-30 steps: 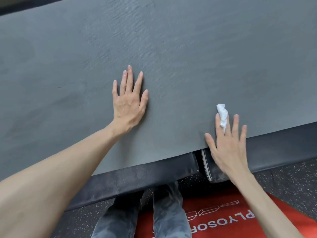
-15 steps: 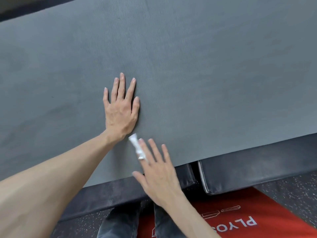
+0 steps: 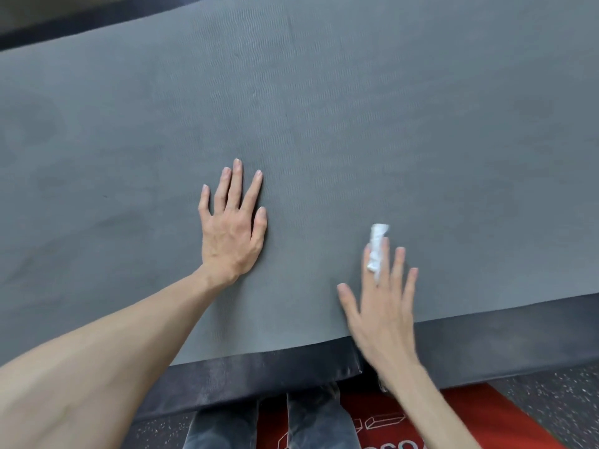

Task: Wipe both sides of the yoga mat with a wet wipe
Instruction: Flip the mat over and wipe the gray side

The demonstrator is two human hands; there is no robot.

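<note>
A wide grey textured foam yoga mat (image 3: 324, 124) is lying spread flat over black padded benches (image 3: 259, 374), its near edge hanging just short of the benches' near edge, so a dark strip of padding is showing below it. The person's left hand (image 3: 231, 231) is resting palm-down on the mat, a little in from the near edge, fingers straight and slightly fanned, holding nothing, arm reaching in from the lower left. The right hand (image 3: 382, 306) is lying close to the mat's near edge, to the right of the left hand and well apart from it, fingers straight and spread, motion-blurred. A small crumpled white wet wipe (image 3: 376, 251) is sitting tucked between the index and middle fingers of that hand, its far end sticking out past the fingertips onto the mat surface; whether the fingers are actually squeezing it is hard to tell through the blur. A narrow gap between two bench pads is showing just under the right wrist. Below the benches, dark grey trouser legs (image 3: 227, 429) are standing on a speckled dark floor (image 3: 567, 393), beside a red floor mat with white printing (image 3: 405, 426).
</note>
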